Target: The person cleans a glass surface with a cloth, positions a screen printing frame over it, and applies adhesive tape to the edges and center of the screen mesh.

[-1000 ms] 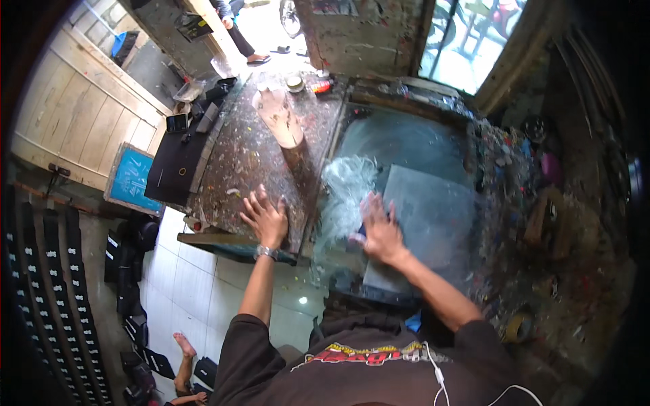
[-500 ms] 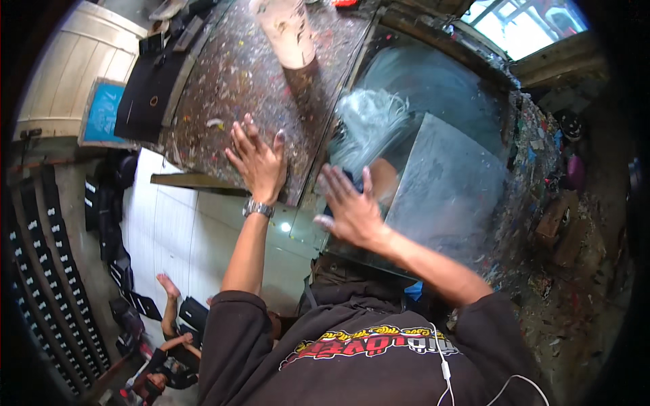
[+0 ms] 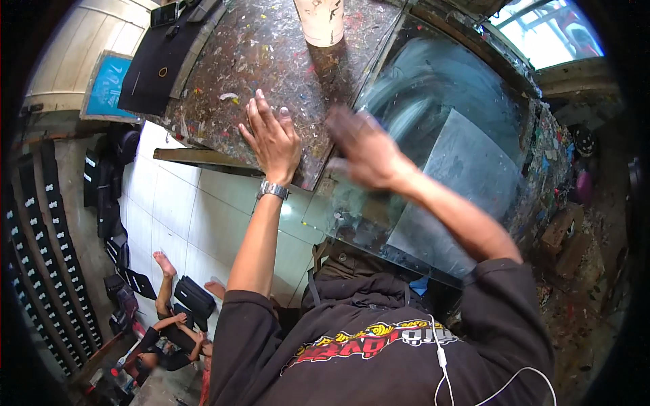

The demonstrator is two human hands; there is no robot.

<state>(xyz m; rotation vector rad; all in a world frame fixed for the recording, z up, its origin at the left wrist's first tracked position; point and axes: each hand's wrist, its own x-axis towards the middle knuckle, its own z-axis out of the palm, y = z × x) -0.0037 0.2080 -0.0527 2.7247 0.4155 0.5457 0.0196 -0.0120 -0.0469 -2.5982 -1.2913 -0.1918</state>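
My left hand (image 3: 271, 139), with a metal watch on the wrist, lies flat with fingers spread on the near edge of a paint-spattered worktable (image 3: 223, 61). My right hand (image 3: 359, 149) is motion-blurred, raised over the near left corner of a glass-topped table (image 3: 467, 81). Its fingers look bent, and I cannot make out whether anything is in them. A grey rectangular sheet (image 3: 474, 176) lies on the glass to the right of that hand. A paint-stained pale cup (image 3: 318, 20) stands on the worktable at the far side.
A blue board (image 3: 108, 84) and black fabric (image 3: 156, 54) lie left of the worktable. Below is a white tiled floor (image 3: 196, 216), where another person (image 3: 162, 325) sits among black pieces. Black strips (image 3: 47, 230) hang at far left. Cluttered debris (image 3: 569, 230) lines the right side.
My right hand has lifted off the grey sheet and swung left toward the glass table's corner. The crumpled clear wad near it is no longer visible. My left hand stays on the worktable.
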